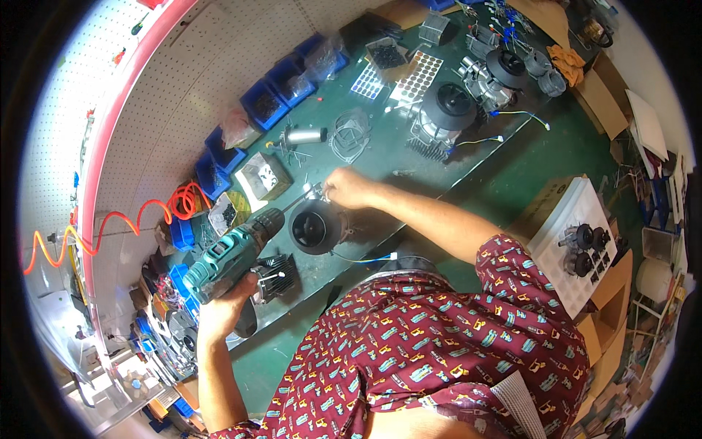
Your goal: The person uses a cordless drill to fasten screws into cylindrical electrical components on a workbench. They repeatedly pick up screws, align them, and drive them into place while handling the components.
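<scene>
My left hand (227,307) is wrapped round the grip of a teal and black cordless drill (232,252). The drill's long thin bit points away to the right, its tip close to a small silver fitting (312,192) on the far side of a motor unit. This motor unit (314,228) has a round black fan housing and stands on the green bench. At that same fitting, my right hand (349,189) has its fingers pressed together. Whatever they pinch is too small to make out. A thin cable with a white connector (393,256) trails from the unit's near side.
A finned metal part (274,279) lies beside the drill. Blue bins (265,107) line the bench's back, near a coiled orange air hose (189,201). Beyond my right hand lie gaskets (349,135) and another motor unit (446,110). A white foam tray (570,245) stands at right.
</scene>
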The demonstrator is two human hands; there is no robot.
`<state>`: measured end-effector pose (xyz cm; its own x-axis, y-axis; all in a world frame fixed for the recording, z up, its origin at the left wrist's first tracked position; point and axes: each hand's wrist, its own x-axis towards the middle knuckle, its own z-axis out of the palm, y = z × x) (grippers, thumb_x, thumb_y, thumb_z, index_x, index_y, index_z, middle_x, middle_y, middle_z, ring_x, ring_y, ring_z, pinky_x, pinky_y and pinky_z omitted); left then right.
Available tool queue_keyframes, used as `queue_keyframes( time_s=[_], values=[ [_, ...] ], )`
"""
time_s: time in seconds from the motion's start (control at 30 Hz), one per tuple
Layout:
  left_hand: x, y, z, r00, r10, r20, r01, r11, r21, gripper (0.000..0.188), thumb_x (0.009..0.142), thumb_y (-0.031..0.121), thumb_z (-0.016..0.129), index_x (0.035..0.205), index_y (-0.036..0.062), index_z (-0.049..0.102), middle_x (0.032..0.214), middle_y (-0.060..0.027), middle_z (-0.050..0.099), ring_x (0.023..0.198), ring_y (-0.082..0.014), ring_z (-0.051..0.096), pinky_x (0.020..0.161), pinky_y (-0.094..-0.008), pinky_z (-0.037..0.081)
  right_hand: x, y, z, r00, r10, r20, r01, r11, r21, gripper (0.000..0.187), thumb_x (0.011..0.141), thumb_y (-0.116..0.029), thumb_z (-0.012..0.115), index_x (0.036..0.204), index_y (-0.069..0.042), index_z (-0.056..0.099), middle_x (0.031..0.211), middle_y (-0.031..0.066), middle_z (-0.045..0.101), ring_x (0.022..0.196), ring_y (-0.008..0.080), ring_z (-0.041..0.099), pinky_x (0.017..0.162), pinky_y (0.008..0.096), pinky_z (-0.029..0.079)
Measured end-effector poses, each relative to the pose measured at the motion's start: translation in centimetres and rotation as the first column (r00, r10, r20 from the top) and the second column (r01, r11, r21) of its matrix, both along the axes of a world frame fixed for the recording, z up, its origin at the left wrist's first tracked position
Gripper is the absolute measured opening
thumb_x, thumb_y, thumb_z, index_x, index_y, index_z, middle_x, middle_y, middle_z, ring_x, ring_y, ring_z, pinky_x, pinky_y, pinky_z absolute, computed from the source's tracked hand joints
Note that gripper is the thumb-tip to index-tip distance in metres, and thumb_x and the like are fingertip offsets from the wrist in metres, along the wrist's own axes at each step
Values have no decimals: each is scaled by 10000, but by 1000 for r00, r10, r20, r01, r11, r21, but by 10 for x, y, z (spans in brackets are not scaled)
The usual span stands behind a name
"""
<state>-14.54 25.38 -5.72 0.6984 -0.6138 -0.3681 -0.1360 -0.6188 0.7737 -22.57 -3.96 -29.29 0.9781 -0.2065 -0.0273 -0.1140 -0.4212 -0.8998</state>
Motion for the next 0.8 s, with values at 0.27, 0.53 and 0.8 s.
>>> queue_keyframes(
  time_s=[0.27, 0.53, 0.8],
  values=[
    [21, -31, 30, 980, -192, 45, 162, 913, 375, 276, 878, 249, 745, 1044, 41, 672, 808, -7, 644, 711, -123, 575, 683, -299, 477, -34, -4, -24, 957, -203, -208, 286, 780, 557, 360, 822, -185, 727, 1121, 16, 708, 1016, 127, 716, 847, 165, 671, 770, 301, 538],
    [36, -73, 36, 960, -254, -120, 275, 937, 214, 334, 893, 281, 754, 1089, 52, 611, 755, 15, 566, 685, -99, 513, 613, -293, 427, -36, 16, -35, 980, -192, -44, 196, 928, 317, 441, 704, -193, 846, 1095, -29, 726, 928, 125, 735, 826, 162, 675, 767, 316, 532],
    [43, -81, 33, 945, -312, -96, 326, 898, 297, 351, 889, 180, 733, 1171, 27, 590, 826, -11, 603, 725, -113, 543, 659, -297, 473, -36, 20, -37, 972, -202, 123, 160, 946, 283, 357, 713, -141, 796, 1048, -33, 742, 886, 148, 732, 790, 201, 683, 745, 337, 535]
  ],
)
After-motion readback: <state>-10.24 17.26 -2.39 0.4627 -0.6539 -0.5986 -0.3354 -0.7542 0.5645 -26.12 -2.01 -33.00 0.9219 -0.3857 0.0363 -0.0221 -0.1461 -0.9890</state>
